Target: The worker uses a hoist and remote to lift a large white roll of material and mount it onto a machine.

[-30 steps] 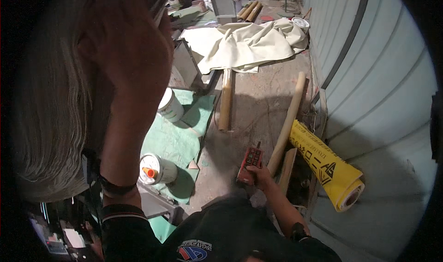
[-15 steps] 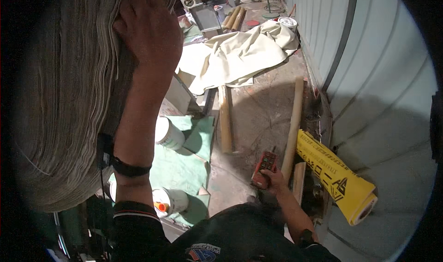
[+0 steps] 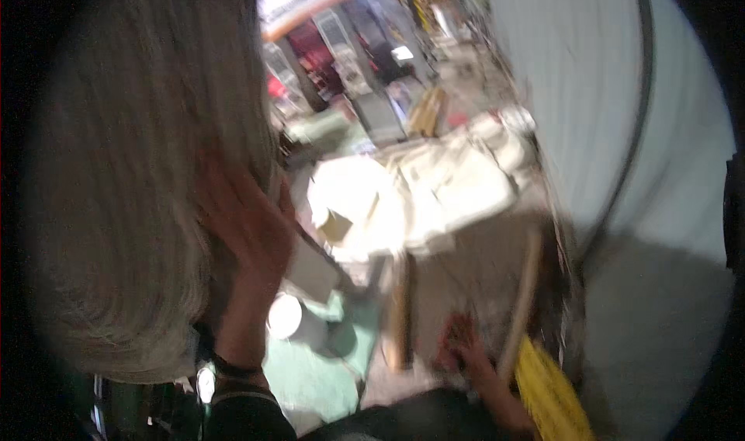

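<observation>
A huge grey bundle of many thin, cloth-like layers [image 3: 124, 200] fills the left side. My left hand [image 3: 252, 223] rests against its right edge, fingers stretched out and touching the layers. Low at the centre right, my right hand [image 3: 473, 357] is wrapped round a red handheld remote control [image 3: 452, 342]. Motion blurs that hand and the remote, so its buttons cannot be made out.
Crumpled cream sheeting [image 3: 458, 185] covers the floor ahead. A white bucket [image 3: 299, 321] stands on green sheeting [image 3: 310, 379]. Cardboard tubes [image 3: 399, 317] lie nearby, with a yellow roll [image 3: 551, 390] at lower right. A pale ribbed wall [image 3: 660, 309] runs along the right.
The view has tipped up, bringing machinery at the back into sight and shifting the floor things lower. My left hand sits lower in the picture, still on the bundle. My right hand keeps the remote.
</observation>
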Demonstrator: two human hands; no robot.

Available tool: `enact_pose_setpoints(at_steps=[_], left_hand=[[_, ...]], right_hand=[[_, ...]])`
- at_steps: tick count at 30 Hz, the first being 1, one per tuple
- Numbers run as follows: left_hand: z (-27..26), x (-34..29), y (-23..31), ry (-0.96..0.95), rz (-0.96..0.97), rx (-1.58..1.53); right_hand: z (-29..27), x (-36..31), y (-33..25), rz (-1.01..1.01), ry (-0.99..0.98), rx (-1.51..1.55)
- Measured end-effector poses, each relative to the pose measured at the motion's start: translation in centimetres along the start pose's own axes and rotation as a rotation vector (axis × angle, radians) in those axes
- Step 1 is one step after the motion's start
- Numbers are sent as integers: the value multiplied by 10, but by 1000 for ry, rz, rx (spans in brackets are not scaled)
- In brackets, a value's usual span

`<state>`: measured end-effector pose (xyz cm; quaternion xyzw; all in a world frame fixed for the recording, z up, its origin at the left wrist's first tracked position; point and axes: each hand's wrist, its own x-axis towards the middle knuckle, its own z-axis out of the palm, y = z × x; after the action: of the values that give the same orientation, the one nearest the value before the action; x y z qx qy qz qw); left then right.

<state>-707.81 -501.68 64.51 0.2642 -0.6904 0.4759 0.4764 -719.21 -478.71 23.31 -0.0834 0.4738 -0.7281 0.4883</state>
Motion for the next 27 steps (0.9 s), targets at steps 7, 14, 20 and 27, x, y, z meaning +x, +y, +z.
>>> enact_pose_setpoints(at_steps=[7, 14, 20, 27], left_hand=[[43, 20, 41, -141, -49, -28], [111, 51, 69, -180, 16, -8], [168, 61, 86, -172, 30, 51], [195, 81, 101, -348, 28, 172]], right_hand=[[-81, 140, 4, 226, -54, 211], [-79, 256, -21, 167, -138, 199], [-57, 345, -69, 135, -169, 3], [35, 465, -162, 186, -329, 1]])
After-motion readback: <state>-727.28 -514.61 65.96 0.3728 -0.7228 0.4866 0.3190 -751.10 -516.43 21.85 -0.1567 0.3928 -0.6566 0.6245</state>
